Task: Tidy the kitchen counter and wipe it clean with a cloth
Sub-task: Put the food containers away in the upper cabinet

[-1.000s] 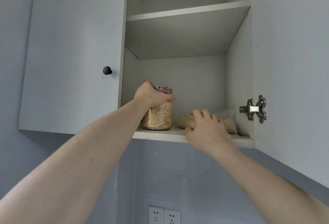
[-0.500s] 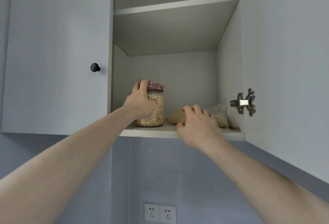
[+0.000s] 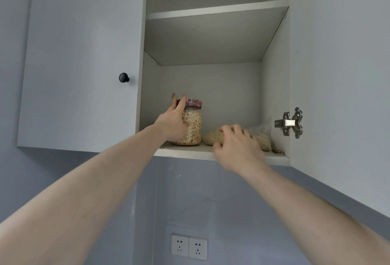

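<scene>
A glass jar of oats [image 3: 193, 126] with a patterned red lid [image 3: 194, 103] stands upright on the bottom shelf [image 3: 185, 152] of an open wall cupboard. My left hand [image 3: 172, 124] lies against the jar's left side, its fingers stretched up past the lid and spread apart. Right of the jar, a clear plastic bag of oats [image 3: 210, 137] lies on the same shelf. My right hand [image 3: 238, 146] covers the bag's front at the shelf edge, fingers curled over it. No counter or cloth is in view.
The cupboard's upper shelf [image 3: 211, 10] holds nothing I can see. The left door [image 3: 80, 54] is closed and has a black knob [image 3: 123, 77]. The right door [image 3: 337, 75] stands open with its metal hinge [image 3: 290, 122] exposed. Two wall sockets [image 3: 188, 246] sit below.
My left hand has slid from the jar's lid down its left side and its fingers have opened out. The right hand has stayed on the bag. The view has shifted slightly.
</scene>
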`<state>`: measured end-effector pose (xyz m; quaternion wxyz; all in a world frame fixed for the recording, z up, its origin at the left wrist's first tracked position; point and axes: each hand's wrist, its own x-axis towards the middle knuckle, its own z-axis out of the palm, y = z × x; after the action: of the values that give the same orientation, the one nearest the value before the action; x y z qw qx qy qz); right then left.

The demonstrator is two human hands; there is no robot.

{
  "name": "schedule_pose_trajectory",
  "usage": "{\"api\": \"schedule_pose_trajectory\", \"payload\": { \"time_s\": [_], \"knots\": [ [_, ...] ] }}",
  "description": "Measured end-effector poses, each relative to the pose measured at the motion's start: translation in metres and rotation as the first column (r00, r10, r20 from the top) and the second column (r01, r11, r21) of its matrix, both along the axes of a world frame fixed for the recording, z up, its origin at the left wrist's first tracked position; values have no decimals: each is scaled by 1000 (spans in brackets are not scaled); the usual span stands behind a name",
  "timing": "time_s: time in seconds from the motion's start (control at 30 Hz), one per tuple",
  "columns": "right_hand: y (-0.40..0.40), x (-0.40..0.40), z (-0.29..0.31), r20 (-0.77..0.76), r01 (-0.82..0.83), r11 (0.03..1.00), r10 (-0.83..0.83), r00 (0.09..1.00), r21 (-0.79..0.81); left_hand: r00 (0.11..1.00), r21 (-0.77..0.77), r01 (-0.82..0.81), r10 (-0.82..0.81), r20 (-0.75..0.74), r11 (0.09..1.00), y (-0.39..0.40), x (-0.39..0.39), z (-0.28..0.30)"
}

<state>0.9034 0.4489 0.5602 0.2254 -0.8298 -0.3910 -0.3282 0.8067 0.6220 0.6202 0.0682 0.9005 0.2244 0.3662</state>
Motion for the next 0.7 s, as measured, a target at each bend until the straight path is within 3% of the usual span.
{"api": "schedule_pose_trajectory", "payload": {
  "time_s": [0.13,0.37,0.6,0.7],
  "knots": [
    [0,0,6,18,7,1000,-7,1000,1,997,10,29,-28,-71,1000,-4,-20,-4],
    [-3,7,27,84,23,997,-29,996,70,997,236,25,-8,-74,972,-31,-55,-35],
    [1,0,-17,263,-47,983,-1,965,179,976,306,-25,89,-198,952,-33,-104,-105],
    [7,-9,-36,256,-100,976,49,965,191,960,301,-43,123,-251,953,-32,-129,-127]
  ]
}}
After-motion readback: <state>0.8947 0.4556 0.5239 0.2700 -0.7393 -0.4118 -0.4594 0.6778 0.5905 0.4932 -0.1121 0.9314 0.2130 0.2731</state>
